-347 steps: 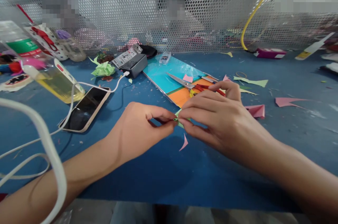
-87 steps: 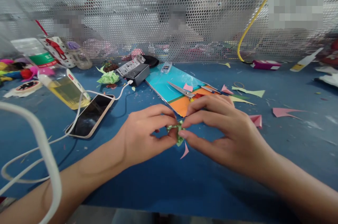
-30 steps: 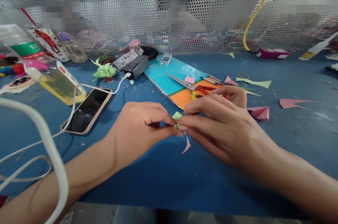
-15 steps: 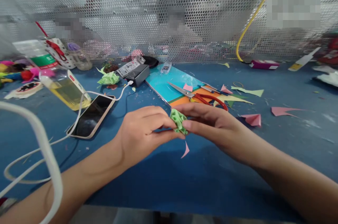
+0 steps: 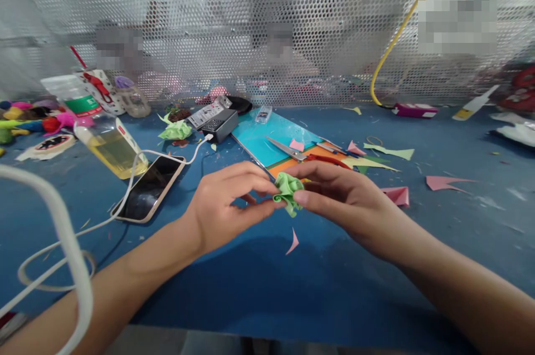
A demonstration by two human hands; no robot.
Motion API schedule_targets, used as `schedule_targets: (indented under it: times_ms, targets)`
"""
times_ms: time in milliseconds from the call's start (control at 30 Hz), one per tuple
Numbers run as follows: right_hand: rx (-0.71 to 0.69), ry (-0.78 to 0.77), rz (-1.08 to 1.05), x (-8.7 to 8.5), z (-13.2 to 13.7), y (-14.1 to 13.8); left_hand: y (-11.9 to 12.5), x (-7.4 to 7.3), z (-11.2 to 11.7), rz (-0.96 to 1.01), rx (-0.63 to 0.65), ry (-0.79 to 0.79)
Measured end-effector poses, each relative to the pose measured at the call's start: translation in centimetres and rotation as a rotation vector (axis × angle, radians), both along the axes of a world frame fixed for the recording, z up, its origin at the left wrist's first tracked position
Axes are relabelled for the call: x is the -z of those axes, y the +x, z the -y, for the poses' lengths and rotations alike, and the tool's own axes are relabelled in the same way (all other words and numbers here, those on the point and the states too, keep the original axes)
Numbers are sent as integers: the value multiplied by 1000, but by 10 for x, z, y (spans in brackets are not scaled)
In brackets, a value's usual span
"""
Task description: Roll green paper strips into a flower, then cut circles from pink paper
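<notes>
1. We see the curled green paper [image 5: 287, 192] between the fingers of our left hand [image 5: 229, 202] and right hand [image 5: 359, 204].
2. On both hands, the fingers pinch it.
3. We judge it light, soft and easily crushed; better we hold its outer edges gently.

Green paper [image 5: 288, 185] partly behind right grip [image 5: 355, 202]

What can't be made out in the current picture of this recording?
All in the head view:
Green paper: far side, hidden by its own folds and fingers of the left hand and right hand.
Scissors: part of the handles, behind the right hand.
White cable: runs out of frame, cut off by the left edge.
Bottle: label print, too small.
</notes>
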State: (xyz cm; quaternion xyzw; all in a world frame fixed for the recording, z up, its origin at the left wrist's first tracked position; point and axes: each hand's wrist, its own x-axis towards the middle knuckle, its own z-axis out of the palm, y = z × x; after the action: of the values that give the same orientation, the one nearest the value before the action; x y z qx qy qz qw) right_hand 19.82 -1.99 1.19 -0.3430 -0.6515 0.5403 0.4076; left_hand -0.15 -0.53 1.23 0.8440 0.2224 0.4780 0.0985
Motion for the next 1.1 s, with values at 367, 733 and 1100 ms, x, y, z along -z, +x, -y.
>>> schedule_targets:
  times_ms: [367, 733, 1100]
  targets:
    - [187, 281, 191, 5, -1, -4, 3, -1, 4, -121, -140, 203]
    - [441, 1116, 670, 1, 3, -1, 6, 7, 8, -186, -155, 203]
    - [320, 1239, 805, -3, 4, 0, 4, 0, 8, -192, -165, 168]
